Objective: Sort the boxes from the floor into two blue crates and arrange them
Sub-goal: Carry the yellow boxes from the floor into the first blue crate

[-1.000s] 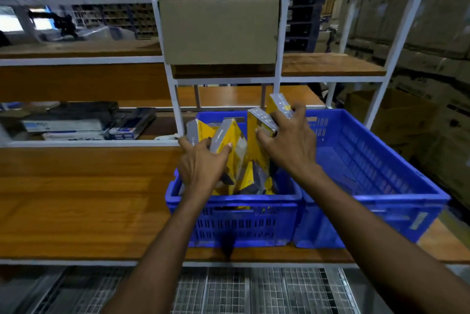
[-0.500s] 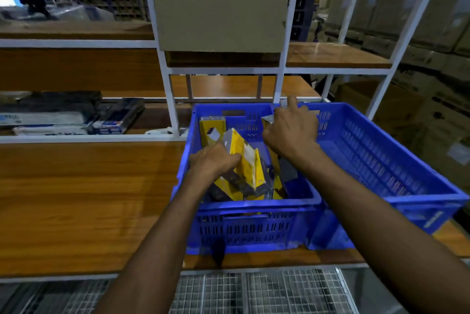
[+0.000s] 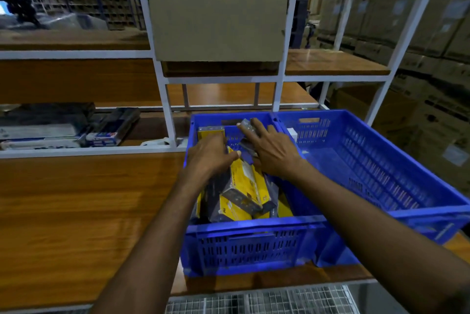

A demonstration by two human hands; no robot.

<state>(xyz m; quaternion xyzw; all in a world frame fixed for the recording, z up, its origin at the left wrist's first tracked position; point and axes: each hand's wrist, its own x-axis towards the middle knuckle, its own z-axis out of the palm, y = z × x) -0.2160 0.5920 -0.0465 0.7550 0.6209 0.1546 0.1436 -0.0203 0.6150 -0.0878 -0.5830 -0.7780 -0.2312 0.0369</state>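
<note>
Two blue crates stand side by side on a wooden shelf. The left crate point(image 3: 251, 226) holds several yellow and grey boxes, some leaning, and one yellow box point(image 3: 210, 132) stands upright at its back left. My left hand point(image 3: 209, 154) reaches into this crate and grips the upper end of a slanted yellow box point(image 3: 244, 181). My right hand point(image 3: 270, 152) lies with its fingers stretched out over a grey-topped box point(image 3: 247, 124) near the crate's back wall; its thumb is hidden. The right crate point(image 3: 412, 213) is larger, and only a small white item point(image 3: 292, 133) shows in it.
A white metal rack point(image 3: 167, 100) rises behind the crates, with a cardboard box point(image 3: 216, 21) on the shelf above. Flat packages point(image 3: 101, 133) lie on the lower left shelf. Stacked cartons point(image 3: 437, 84) fill the right side. Wire mesh point(image 3: 254, 301) lies below the shelf edge.
Both hands have gone down into the left crate with the boxes they held up a second ago. The right hand's fingers have stretched out over a box at the back.
</note>
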